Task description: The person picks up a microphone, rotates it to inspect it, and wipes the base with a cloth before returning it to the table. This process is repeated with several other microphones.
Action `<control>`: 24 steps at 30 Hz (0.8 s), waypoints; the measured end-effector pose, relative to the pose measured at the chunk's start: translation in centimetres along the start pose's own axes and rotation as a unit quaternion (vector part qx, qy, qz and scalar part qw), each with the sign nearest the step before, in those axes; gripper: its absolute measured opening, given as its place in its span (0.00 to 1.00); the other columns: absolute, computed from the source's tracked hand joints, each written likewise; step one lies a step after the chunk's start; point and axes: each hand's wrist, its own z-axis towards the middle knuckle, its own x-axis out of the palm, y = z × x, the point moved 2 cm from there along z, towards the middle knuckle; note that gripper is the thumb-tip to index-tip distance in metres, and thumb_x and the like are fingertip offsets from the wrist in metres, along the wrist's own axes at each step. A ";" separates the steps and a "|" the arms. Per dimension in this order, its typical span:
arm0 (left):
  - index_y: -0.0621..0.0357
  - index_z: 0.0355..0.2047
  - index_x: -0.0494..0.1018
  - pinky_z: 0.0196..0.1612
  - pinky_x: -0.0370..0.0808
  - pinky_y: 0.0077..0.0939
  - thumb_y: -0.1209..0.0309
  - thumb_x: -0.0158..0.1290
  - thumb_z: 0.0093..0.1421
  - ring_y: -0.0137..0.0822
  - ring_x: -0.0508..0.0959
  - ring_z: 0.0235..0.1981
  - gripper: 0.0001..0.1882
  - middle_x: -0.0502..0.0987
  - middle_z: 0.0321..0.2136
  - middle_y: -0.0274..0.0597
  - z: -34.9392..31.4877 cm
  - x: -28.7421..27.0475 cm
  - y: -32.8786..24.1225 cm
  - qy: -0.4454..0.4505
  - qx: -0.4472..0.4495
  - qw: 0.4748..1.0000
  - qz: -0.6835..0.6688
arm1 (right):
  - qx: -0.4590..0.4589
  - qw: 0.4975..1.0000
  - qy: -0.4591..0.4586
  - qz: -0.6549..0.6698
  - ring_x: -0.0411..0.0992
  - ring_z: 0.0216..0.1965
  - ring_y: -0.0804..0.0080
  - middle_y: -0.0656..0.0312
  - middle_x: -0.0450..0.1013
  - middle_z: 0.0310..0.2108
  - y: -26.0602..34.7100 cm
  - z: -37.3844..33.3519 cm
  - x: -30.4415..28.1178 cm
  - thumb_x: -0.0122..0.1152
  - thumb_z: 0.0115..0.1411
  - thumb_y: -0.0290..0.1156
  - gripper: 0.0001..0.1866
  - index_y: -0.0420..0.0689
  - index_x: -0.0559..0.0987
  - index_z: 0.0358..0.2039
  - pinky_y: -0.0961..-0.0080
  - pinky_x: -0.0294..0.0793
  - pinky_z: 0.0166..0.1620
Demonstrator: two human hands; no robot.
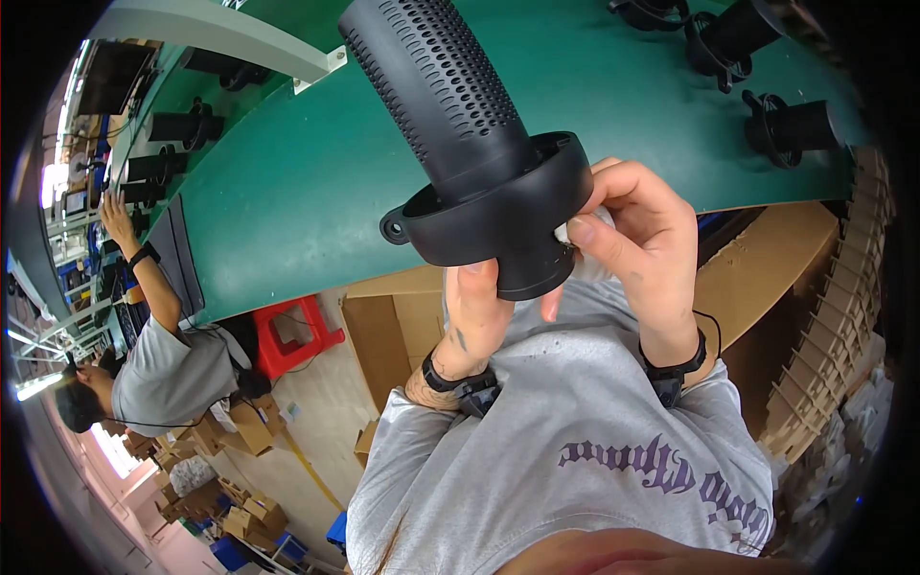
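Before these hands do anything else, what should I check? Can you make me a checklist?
1. Left hand on the black part: ok, it holds the narrow neck below the wide collar.
2. Right hand on the white piece: ok, thumb and fingers pinch it beside the neck.
3. Patch behind the right thumb clean: cannot tell, the hand and the white piece hide it.
4. Dotted tube clear of the green table: cannot tell, this view doesn't show the gap.
5. Co-worker out of the way: ok, well off to the left.
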 end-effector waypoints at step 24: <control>0.68 0.49 0.62 0.15 0.68 0.18 0.31 0.36 0.55 0.27 0.70 0.15 0.45 0.71 0.24 0.41 -0.5 0.1 0.0 -0.063 -0.007 0.988 0.138 | 0.178 0.983 0.031 0.044 0.74 0.40 0.69 0.54 0.67 0.50 -0.5 -0.2 0.2 0.68 0.41 0.21 0.43 0.34 0.59 0.60 0.74 0.81 0.28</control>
